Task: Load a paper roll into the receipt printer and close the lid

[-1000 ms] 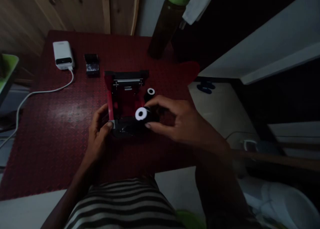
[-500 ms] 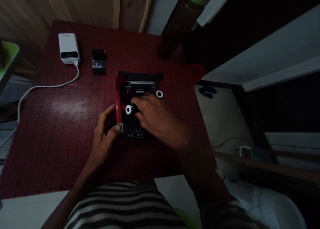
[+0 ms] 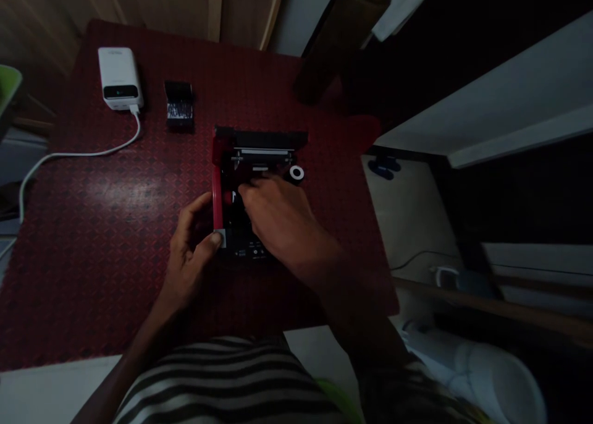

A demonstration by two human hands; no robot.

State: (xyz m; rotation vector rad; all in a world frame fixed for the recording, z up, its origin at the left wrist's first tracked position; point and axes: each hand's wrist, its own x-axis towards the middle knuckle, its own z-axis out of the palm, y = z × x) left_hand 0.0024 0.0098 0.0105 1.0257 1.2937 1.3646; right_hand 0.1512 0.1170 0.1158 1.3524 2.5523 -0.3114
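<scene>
Here, my left hand (image 3: pixel 189 254) grips the near left corner of a red-and-black printer (image 3: pixel 217 201), thumb pressed on its grey corner piece and fingers curled against the red side wall. The printer sits on a red patterned table (image 3: pixel 97 269) in front of me, its cover raised at the far side, with a pale strip running across under the cover's edge. My right hand (image 3: pixel 280 214) reaches down into the open middle, back of the hand up and fingers bent; the fingertips are hidden, so I cannot tell whether they are closed on anything. Just left of those fingers a white sliver shows within the dark interior, too little to name.

A black-sided roll (image 3: pixel 296 173) with a white ring end stands at the printer's right side, near the back of my right hand; I can't tell if it touches the printer. Further off to the left lie a small black case (image 3: pixel 180 107), opened, and a white power bank (image 3: pixel 118 72) with a white cable (image 3: pixel 88 154) plugged in. My striped shirt (image 3: pixel 227 390) shows below.
</scene>
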